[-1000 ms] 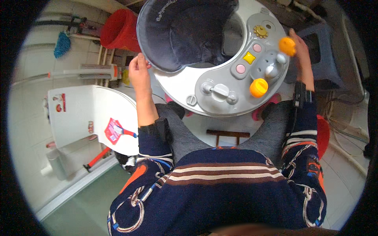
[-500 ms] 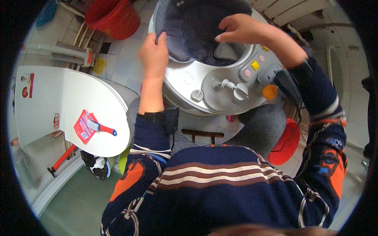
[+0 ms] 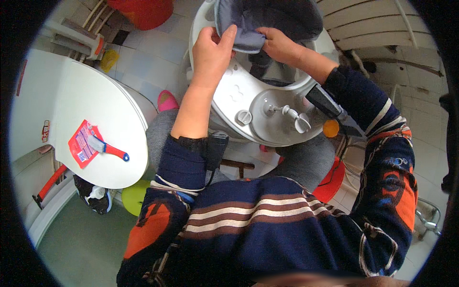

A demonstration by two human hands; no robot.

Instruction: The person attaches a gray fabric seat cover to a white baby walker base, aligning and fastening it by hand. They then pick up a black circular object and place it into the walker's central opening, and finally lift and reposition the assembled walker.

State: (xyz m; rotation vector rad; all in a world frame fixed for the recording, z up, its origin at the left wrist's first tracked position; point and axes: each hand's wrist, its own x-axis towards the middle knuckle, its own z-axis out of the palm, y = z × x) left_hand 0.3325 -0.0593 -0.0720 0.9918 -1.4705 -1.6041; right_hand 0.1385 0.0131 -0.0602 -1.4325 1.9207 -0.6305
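Note:
A white and grey baby walker tray (image 3: 239, 103) with knobs and an orange ball toy (image 3: 331, 128) rests against my lap. Its dark grey padded seat (image 3: 267, 19) fills the round opening at the top. My left hand (image 3: 210, 50) pinches the near edge of the seat fabric. Just to the right, my right hand (image 3: 279, 45) grips the same folded edge (image 3: 246, 42), so both hands sit close together at the rim.
A white round-topped appliance (image 3: 95, 110) stands at the left with a red-handled brush (image 3: 109, 148) on a red sticker. A red bucket (image 3: 143, 9) sits at the top. Pink slipper (image 3: 167, 100), green stool (image 3: 134, 196) and red stool (image 3: 332, 184) lie on the tiled floor.
The walker has tipped and come closer. My right hand has left the toy side and joined the left at the seat's edge, both now gripping the fabric.

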